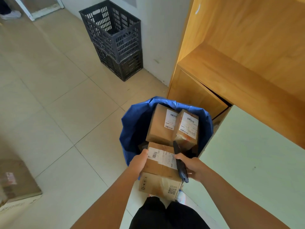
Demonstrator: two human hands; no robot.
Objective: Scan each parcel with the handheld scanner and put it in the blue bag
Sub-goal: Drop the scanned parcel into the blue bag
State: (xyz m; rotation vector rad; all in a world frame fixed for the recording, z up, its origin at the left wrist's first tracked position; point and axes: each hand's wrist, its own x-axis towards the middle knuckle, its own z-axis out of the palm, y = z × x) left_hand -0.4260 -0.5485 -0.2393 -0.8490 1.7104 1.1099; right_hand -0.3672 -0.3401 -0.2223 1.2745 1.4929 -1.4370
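Your left hand [139,161] fingers press the stiff, probably light box [160,172] on its side, while your right hand [192,167] fingers wrap the scanner [180,164] against the opposite side.

Two black slotted crates [115,40] stand stacked against the white wall [158,38]. A wooden cabinet [239,55] stands right; tiled floor [57,96] below.

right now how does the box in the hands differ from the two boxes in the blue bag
The held box is gripped by the left hand and right hand at the rim of the blue bag; the two bagged boxes stand inside, untouched. Its label runs sideways; theirs run upright. All are brown cardboard with white barcode labels.
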